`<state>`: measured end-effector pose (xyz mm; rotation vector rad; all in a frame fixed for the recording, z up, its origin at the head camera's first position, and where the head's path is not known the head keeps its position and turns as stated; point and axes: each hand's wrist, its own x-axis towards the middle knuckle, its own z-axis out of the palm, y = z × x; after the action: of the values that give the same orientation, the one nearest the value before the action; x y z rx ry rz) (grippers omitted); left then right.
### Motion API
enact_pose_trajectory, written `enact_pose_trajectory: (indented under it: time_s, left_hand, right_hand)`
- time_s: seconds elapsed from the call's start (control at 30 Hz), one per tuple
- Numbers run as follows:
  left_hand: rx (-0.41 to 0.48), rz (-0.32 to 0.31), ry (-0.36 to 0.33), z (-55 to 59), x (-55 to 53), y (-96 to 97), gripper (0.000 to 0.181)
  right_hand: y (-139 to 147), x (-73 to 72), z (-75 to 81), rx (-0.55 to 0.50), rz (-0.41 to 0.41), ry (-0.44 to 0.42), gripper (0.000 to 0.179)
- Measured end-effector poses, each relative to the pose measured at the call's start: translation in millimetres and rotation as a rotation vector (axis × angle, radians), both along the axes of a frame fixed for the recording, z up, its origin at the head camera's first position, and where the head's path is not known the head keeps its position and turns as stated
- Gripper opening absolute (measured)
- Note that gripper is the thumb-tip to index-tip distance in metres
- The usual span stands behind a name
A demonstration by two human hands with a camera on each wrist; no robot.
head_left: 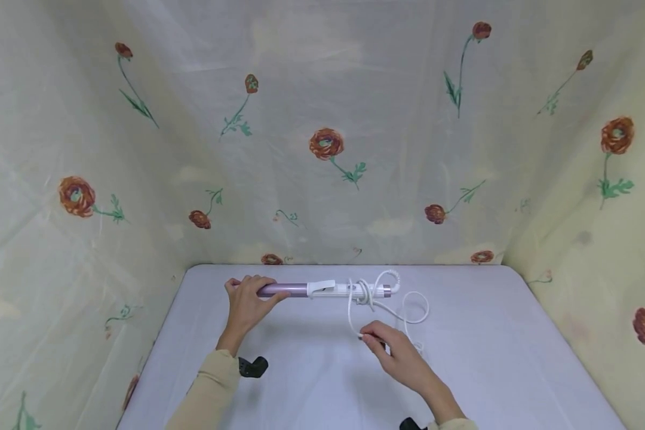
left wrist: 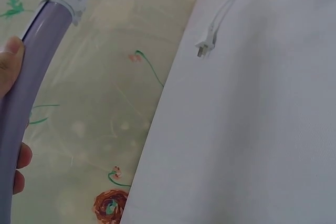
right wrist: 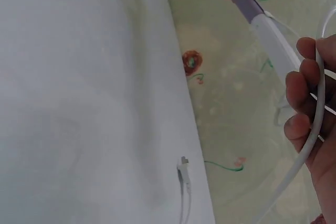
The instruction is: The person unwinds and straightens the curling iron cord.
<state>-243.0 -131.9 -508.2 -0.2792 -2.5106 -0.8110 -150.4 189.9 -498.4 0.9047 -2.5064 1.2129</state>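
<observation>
A curling iron (head_left: pixel 322 289) with a purple barrel and a white handle is held level above the table. My left hand (head_left: pixel 249 306) grips it by the barrel (left wrist: pixel 39 56), thumb along one side and fingers around the other. White cord (head_left: pixel 363 291) loops around the handle, and a coiled stretch leaves its right end. Below the handle, my right hand (head_left: pixel 403 358) pinches a length of this cord (right wrist: pixel 319 85) between thumb and fingers. The two-pin plug (left wrist: pixel 206 44) hangs or lies over the white surface on a doubled bit of cord; which one I cannot tell.
A white table (head_left: pixel 312 382) lies under both hands. Flowered cloth (head_left: pixel 322 203) stands behind the table and along both sides. Black straps or mounts (head_left: pixel 253 367) show at the wrists.
</observation>
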Motion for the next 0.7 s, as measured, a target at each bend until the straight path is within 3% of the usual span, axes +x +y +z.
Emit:
enact_pose_trajectory:
  time_s: [0.17,0.43,0.7]
  left_hand:
    - [0.019,0.003,-0.004,-0.4,3.1,-2.8,0.044]
    - [0.027,-0.013,-0.034,-5.5,7.2,-5.9,0.044]
    - [0.033,-0.074,-0.055,-9.4,10.1,-14.7,0.042]
  right_hand:
    - [7.1,-5.8,18.8,-0.018,-0.024,0.047,0.014]
    - [19.0,-28.1,43.8,0.037,-0.118,0.230,0.013]
    - [37.0,-57.2,63.5,0.093,-0.289,0.206,0.012]
